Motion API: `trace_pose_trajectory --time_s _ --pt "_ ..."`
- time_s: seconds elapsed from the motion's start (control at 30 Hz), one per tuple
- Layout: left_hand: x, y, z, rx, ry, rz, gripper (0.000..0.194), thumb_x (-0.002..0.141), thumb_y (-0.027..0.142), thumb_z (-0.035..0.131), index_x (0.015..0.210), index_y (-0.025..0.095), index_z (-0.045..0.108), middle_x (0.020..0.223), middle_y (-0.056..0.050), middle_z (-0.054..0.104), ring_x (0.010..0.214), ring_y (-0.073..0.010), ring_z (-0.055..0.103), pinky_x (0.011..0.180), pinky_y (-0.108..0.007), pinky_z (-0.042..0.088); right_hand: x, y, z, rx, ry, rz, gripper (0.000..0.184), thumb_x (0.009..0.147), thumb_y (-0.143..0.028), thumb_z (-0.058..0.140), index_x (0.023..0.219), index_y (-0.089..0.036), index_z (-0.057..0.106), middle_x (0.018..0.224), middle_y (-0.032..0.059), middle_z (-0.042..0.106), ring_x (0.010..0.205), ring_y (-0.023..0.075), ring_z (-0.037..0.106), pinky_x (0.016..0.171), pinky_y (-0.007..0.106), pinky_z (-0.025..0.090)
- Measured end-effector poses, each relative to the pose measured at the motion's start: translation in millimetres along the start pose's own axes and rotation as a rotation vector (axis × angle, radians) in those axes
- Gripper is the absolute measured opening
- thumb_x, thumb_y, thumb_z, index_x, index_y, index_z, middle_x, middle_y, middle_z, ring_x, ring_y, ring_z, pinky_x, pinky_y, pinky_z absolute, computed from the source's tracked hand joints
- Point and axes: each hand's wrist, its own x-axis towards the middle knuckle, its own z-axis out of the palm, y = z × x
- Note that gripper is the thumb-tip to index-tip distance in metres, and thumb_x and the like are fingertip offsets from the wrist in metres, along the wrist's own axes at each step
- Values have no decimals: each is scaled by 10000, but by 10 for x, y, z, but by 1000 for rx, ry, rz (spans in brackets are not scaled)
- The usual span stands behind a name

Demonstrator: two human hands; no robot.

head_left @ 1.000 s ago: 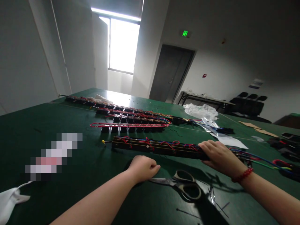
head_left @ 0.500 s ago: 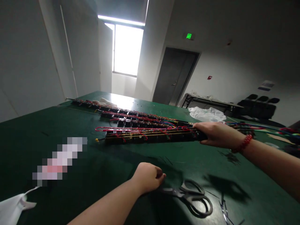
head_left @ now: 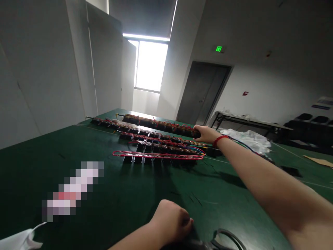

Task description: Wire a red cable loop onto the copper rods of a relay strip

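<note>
My right hand (head_left: pixel 206 133), with a red bead bracelet at the wrist, is stretched far out and grips one end of a long black wired strip (head_left: pixel 158 124) with red wires, held over the far rows. Several similar wired strips (head_left: pixel 158 152) lie side by side on the green table (head_left: pixel 109 194). My left hand (head_left: pixel 173 220) rests near the front edge as a closed fist, right beside black-handled scissors (head_left: pixel 229 239); nothing shows inside it.
A white cloth (head_left: pixel 18 239) lies at the front left corner. White plastic sheeting (head_left: pixel 249 139) sits at the far right of the table. Beyond stand a dark door (head_left: pixel 205 93), a side table (head_left: pixel 247 121) and black chairs (head_left: pixel 312 119).
My right hand lifted the wired strip from the near table and carried it away to the far side, above the other strips. My left fist stayed by the scissors.
</note>
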Motion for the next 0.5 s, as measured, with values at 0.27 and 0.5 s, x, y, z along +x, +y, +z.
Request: trace_pose_trajectory --time_s 0.27,0.5 --pt "100 2 23 4 -90 -29 338 869 386 499 847 207 786 785 -62 776 688 -173 707 528 -285 302 773 146 831 25 -120 60 347 946 -381 595 1234 -188 585 1243 86 609 1052 211 625 891 428 548" --pt "214 -8 34 15 -153 -37 353 876 413 507 867 218 801 755 -60 775 664 -180 705 563 -280 355 1111 288 1197 108 -309 108 327 949 -378 591 1219 -194 596 1242 82 611 1048 207 626 886 415 551"
